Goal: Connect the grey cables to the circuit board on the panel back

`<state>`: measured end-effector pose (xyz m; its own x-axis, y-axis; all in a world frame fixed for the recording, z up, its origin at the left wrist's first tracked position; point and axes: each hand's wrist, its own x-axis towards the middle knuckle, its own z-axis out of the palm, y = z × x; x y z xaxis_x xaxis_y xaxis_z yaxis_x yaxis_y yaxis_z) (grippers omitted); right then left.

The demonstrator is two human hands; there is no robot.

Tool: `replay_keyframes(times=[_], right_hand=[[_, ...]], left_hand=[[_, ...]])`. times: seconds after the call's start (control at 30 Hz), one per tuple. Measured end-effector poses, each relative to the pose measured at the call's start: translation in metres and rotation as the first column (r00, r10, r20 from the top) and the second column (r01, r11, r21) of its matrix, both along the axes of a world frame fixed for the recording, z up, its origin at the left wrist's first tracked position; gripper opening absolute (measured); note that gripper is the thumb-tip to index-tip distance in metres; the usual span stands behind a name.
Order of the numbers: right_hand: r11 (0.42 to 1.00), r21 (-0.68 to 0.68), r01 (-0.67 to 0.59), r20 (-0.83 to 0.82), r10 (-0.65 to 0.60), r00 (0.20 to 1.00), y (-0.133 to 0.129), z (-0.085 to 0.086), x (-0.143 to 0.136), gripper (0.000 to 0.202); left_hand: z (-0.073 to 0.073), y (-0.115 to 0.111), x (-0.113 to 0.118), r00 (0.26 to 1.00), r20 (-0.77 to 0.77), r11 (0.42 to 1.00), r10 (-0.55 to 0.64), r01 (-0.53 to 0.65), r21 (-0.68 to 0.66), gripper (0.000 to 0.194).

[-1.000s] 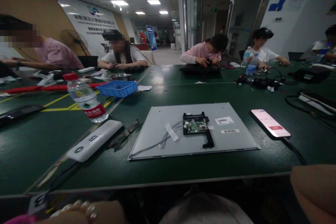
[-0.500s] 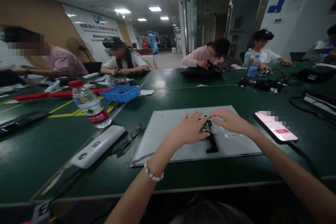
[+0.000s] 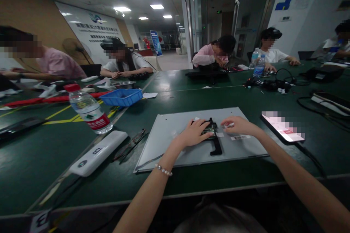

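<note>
A flat grey-white panel (image 3: 164,134) lies on the green table in front of me. On it sits a black bracket-shaped part (image 3: 216,146) with a small green circuit board (image 3: 210,130) beside it. My left hand (image 3: 194,133) rests over the board and the bracket's left side, fingers spread. To the right of the bracket, my right hand (image 3: 237,125) hovers over the panel, fingers curled together around something small and whitish that I cannot make out. A barcode label (image 3: 240,137) shows on the panel below that hand.
Left of the panel are glasses (image 3: 131,145), a white power bank (image 3: 100,153), a water bottle (image 3: 89,111) and a blue tray (image 3: 122,98). A lit phone (image 3: 283,127) with a cable lies right. Several people sit across the table.
My right hand has moved off the bracket to the right, and its fingers have closed. My left hand stays over the board. The whole view has shifted slightly.
</note>
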<state>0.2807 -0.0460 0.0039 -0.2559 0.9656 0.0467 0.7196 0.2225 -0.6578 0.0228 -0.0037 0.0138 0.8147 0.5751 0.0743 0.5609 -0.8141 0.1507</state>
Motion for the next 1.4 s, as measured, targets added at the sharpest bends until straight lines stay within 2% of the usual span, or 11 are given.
replay_keyframes(times=[0.17, 0.33, 0.47, 0.6, 0.8, 1.03, 1.13, 1.23, 1.4], right_hand=[[0.997, 0.01, -0.071, 0.051, 0.07, 0.996, -0.007, 0.002, -0.01, 0.028], [0.998, -0.04, -0.058, 0.002, 0.058, 0.998, -0.008, 0.0, -0.014, 0.018], [0.999, 0.012, -0.031, 0.024, 0.03, 0.999, -0.007, 0.001, -0.011, 0.015], [0.998, 0.054, 0.032, 0.015, -0.032, 0.999, -0.007, 0.002, -0.009, 0.019], [0.993, 0.107, 0.042, 0.064, -0.049, 0.997, -0.004, 0.0, 0.0, 0.023], [0.999, 0.037, 0.031, 0.084, -0.034, 0.996, -0.01, 0.009, 0.014, 0.027], [1.0, 0.009, 0.019, 0.06, -0.02, 0.998, -0.012, 0.011, 0.009, 0.03], [1.0, 0.009, -0.006, 0.066, 0.005, 0.998, -0.013, 0.008, -0.001, 0.034], [0.994, 0.105, -0.041, 0.092, 0.032, 0.995, -0.012, -0.004, -0.016, 0.026]], left_hand=[[-0.003, 0.0, 0.001, 1.0, -0.004, 1.0, 0.01, -0.01, 0.023, 0.062], [-0.005, 0.0, -0.001, 1.0, 0.002, 1.0, 0.005, -0.005, 0.028, 0.063], [-0.004, -0.002, 0.0, 1.0, 0.003, 0.999, 0.004, -0.004, 0.039, 0.063], [-0.003, -0.003, 0.0, 1.0, -0.002, 0.999, 0.014, -0.014, 0.037, 0.061], [-0.002, -0.004, 0.001, 1.0, -0.004, 0.999, 0.016, -0.016, 0.028, 0.06], [0.007, -0.004, 0.003, 1.0, 0.028, 0.999, 0.005, -0.006, 0.036, 0.054], [0.014, 0.005, 0.005, 0.987, 0.146, 0.996, 0.065, -0.074, 0.057, 0.047], [0.015, 0.022, 0.006, 0.949, 0.24, 0.972, 0.204, -0.225, 0.062, 0.039], [0.008, 0.045, 0.016, 0.905, 0.179, 0.913, 0.385, -0.402, 0.071, 0.034]])
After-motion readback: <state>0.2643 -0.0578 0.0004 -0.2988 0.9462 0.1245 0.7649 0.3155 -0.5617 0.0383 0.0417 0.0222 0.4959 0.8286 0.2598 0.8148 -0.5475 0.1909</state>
